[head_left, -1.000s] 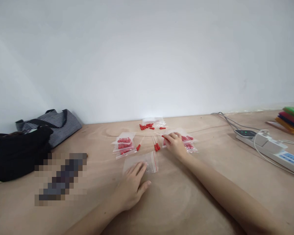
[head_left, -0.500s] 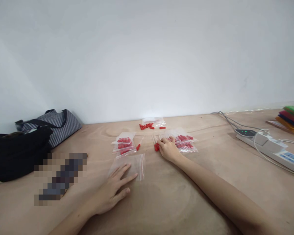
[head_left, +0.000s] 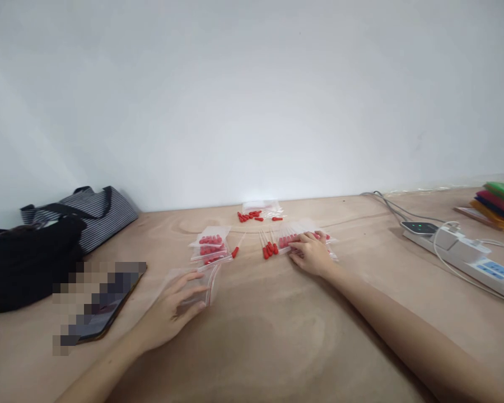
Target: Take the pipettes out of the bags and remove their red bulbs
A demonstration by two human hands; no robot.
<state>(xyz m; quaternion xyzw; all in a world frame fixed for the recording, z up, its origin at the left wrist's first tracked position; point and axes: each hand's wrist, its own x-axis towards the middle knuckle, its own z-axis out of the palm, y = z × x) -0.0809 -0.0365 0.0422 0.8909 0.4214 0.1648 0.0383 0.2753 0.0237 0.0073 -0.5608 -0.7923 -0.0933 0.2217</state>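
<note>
My left hand lies on an empty clear zip bag with a red seal strip, fingers curled round its near edge. My right hand rests farther out, fingers bent over a flat pile of clear bags holding red-capped pieces. Several loose red-tipped droppers lie just left of that hand. A stack of filled bags sits beyond my left hand, with one more loose dropper beside it.
More red caps and a bag lie near the wall. Striped and black bags stand at the left, with a phone in front. A power strip with cables and coloured folders are at the right on the wooden table.
My left hand has dragged the empty zip bag leftward and toward me. My right hand shifted left to the droppers, then back right onto the pile of filled bags.
</note>
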